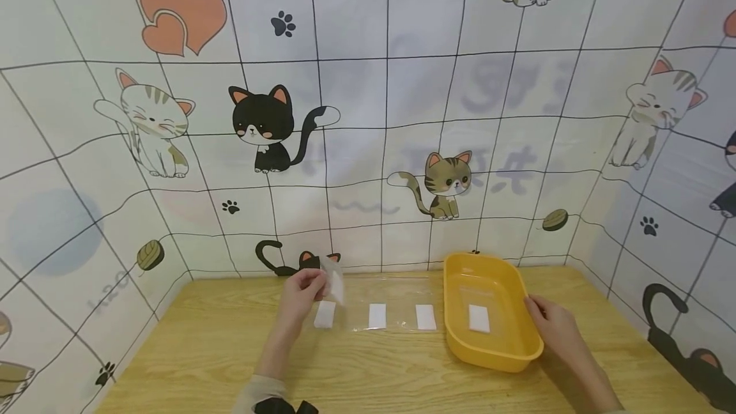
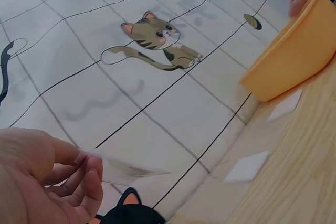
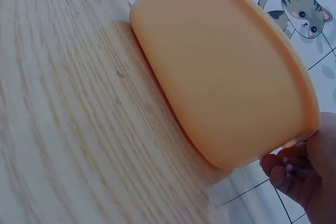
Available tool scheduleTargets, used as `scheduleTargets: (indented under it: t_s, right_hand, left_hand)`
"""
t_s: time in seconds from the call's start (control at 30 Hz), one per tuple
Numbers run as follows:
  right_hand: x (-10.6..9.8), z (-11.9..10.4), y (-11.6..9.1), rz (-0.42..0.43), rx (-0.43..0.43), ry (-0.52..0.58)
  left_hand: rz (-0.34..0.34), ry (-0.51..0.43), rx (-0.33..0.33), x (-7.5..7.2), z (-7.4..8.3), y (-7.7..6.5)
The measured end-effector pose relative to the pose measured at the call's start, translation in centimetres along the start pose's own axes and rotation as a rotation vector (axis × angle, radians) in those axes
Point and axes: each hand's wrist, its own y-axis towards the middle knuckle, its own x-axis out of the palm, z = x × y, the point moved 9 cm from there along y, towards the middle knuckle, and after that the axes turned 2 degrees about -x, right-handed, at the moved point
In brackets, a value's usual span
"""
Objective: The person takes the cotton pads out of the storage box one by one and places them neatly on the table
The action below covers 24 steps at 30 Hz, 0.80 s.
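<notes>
My left hand [image 1: 303, 289] pinches a small clear plastic bag [image 1: 334, 280] at its edge, above the left part of the table. In the left wrist view the thin bag [image 2: 128, 170] sticks out from between the thumb and fingertips. My right hand [image 1: 553, 324] grips the right side of a yellow plastic tub [image 1: 494, 360] by its rim. Inside the tub lies a clear bag with a white label [image 1: 479, 319]. On the table, left of the tub, more clear bags lie in a row, with white labels [image 1: 377, 315] showing.
The wood-grain table [image 1: 368, 369] meets a wall covering [image 1: 356, 94] printed with cartoon cats and grid lines at its back edge. The tub stands right of centre, its far end near that wall.
</notes>
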Motion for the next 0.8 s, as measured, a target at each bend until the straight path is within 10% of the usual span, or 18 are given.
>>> scheduleTargets:
  t_s: [0.8]
  right_hand:
    - [0.0, 0.0, 0.0, 0.005, -0.001, -0.007]
  left_hand:
    - [0.027, 0.054, -0.099, -7.1, -2.6, 1.2]
